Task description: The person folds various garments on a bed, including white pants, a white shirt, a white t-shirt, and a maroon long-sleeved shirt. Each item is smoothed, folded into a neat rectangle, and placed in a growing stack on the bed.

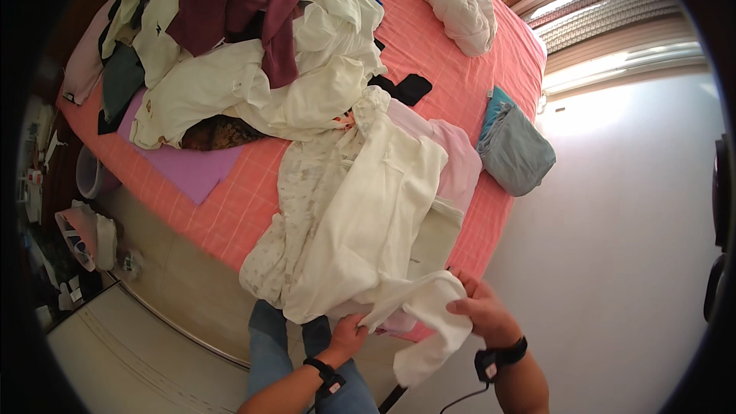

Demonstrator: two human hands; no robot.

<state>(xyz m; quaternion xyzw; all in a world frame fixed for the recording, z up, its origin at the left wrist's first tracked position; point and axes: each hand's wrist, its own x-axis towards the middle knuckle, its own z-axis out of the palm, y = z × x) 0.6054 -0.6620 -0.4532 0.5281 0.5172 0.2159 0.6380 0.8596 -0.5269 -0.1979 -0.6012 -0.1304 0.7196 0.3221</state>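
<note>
A white long-sleeved garment [372, 211] lies spread at the near edge of the bed. My left hand [347, 337] pinches its lower edge, close to my knees. To the right, my right hand [484, 311] is closed on another part of it, thumb on top. Between and below the hands, a loose white end of the cloth hangs down. Under the garment's left side lies a pale patterned cloth [295, 199]. Pink cloth [456, 157] shows from beneath it on the right, with a pale cream piece [437, 241] nearer to me.
A large heap of clothes [230, 77], mostly cream and maroon, covers the bed's far left on a pink checked sheet [261, 184]. Folded grey-blue cloth [517, 149] sits at the right edge. A rolled white quilt [452, 0] lies at the back. A bin [90, 172] stands on the left floor.
</note>
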